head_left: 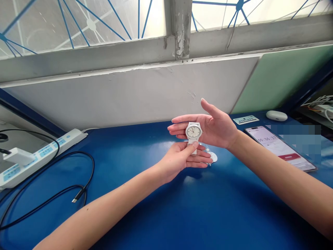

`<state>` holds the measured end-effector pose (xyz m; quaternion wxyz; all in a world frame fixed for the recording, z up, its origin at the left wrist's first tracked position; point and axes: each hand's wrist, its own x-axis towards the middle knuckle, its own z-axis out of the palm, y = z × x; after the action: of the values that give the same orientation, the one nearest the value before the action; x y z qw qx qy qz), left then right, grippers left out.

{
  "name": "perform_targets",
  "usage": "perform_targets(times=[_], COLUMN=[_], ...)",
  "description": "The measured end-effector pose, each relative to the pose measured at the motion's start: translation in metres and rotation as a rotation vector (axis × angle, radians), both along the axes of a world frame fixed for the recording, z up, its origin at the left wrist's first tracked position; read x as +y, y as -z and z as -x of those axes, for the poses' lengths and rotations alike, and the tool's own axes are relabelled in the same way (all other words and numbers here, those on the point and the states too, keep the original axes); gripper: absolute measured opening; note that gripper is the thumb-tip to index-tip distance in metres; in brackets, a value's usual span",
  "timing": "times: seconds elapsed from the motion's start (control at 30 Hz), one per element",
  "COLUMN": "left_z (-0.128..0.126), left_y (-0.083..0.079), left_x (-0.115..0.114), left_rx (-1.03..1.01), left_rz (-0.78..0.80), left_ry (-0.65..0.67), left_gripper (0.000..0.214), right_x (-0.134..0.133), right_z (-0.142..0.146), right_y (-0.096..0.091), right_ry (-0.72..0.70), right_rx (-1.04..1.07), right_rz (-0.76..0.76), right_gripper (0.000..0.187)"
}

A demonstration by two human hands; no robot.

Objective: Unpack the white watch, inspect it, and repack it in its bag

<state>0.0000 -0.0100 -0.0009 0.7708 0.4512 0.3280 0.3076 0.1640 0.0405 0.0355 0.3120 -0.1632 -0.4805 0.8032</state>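
A white wristwatch [194, 131] with a round pale dial faces up in the middle of the view. My left hand [179, 158] pinches its white strap, the thumb on top and the fingers stretched out beneath. My right hand [212, 126] is just behind the watch, palm turned toward it, fingers extended and thumb raised. Whether the right fingers touch the watch case I cannot tell. Partly hidden behind the left fingertips, a small round white object [214, 157] with a clear part lies on the blue table [161, 215].
A phone [279, 147] showing a running timer lies at the right, near a white earbud case [276, 115] and a small printed card [246, 119]. On the left are a white power strip [43, 152] and a looped black cable [92, 170]. A pale wall panel [135, 92] borders the back.
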Motion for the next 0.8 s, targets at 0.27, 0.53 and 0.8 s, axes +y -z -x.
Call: perform_targets(times=[0.27,0.53,0.8], left_z=[-0.0043,-0.0014,-0.0089], left_y=[-0.0051,-0.0047,-0.0084], left_x=[-0.0069,-0.0039,-0.0098], left_rx=[0.027,0.042,0.155], left_rz=[0.019,0.022,-0.039], left_ry=[-0.045,0.011,-0.103], left_gripper=[0.03,0.033,0.03], right_x=[-0.0022,-0.0046,-0.0046], right_z=[-0.0009,0.0017,0.0017], right_y=[-0.0043,-0.0053,-0.0033], right_ry=[0.057,0.071,0.059], right_rx=[-0.166,-0.099,-0.076], right_rz=[-0.047,0.01,-0.001], right_gripper=[0.071,0.076,0.073])
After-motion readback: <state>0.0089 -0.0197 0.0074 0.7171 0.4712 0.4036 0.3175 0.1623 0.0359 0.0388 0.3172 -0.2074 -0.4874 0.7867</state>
